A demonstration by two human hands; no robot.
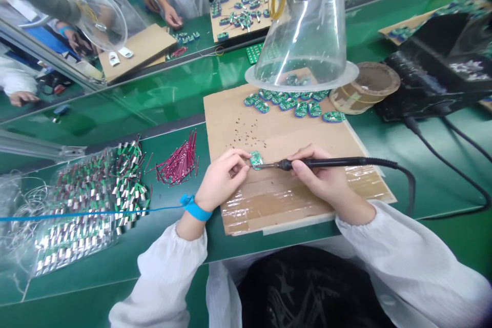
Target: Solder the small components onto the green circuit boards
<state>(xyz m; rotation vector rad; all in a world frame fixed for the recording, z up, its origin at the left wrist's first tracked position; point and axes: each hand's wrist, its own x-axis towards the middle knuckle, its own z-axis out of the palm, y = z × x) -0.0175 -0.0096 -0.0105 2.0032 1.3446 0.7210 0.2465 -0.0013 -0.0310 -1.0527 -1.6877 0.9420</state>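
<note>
On the cardboard sheet [277, 138] lies a small green circuit board [255, 160]. My left hand [225, 177], with a blue strap on the wrist, is at its left edge. The index fingertip touches the board, while thumb and other fingers are pressed together; whatever they pinch is too small to make out. My right hand [321, 177] is closed around the black handle of a soldering iron [338, 162]. The iron points left, and its tip meets the board's lower part.
Several circuit boards [300, 108] lie behind, under a clear fume hood [303, 46]. A round tub [365, 87] stands right, beside a black box [430, 66]. Red wires [179, 161] and bagged parts with metal ends [84, 205] lie left. Across the bench are co-workers' hands [171, 16].
</note>
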